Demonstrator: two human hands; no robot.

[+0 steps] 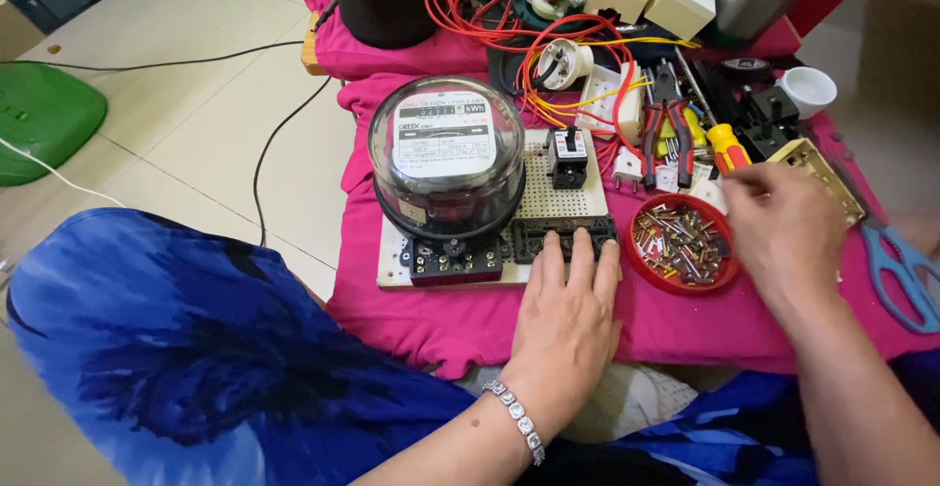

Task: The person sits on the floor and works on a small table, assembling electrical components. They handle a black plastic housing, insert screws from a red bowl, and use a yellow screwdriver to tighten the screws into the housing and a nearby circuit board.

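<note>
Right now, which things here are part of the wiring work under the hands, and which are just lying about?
In use: left hand on black terminal block; perforated board; electricity meter; right hand by red screw dish.

Lying about: blue scissors; red pliers; white cup; green seat.

Meter (446,153) w/ shiny clear dome, soft pink cloth (490,324), shiny metal screws (681,241) in red plastic dish (658,278)

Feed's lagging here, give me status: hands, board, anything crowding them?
Left hand flat, fingers on black terminal block at board edge. Right hand blurred beside red screw dish, grip unclear. Meter and pliers close by.
</note>
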